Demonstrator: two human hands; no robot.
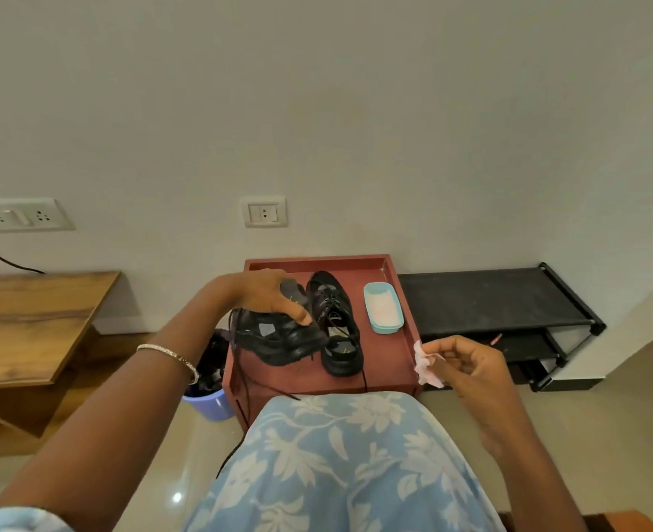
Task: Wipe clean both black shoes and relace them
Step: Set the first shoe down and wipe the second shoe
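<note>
My left hand [265, 297] grips a black shoe [279, 339] from above and holds it tilted on its side over the left half of the red tray-top table [405, 332]. Its loose black laces [242, 378] hang down over the table's front edge. The second black shoe [336, 324] stands upright on the table, toe toward the wall, its laces partly threaded. To the right of the table my right hand [470, 362] pinches a small pale pink wipe [424, 364], apart from both shoes.
A light blue rectangular dish [383, 307] sits on the table's right side. A black shoe rack [501, 301] stands at the right, a purple bin [211, 401] with dark items at the left, beside a wooden desk [29, 320]. My floral-clad knee [336, 462] fills the foreground.
</note>
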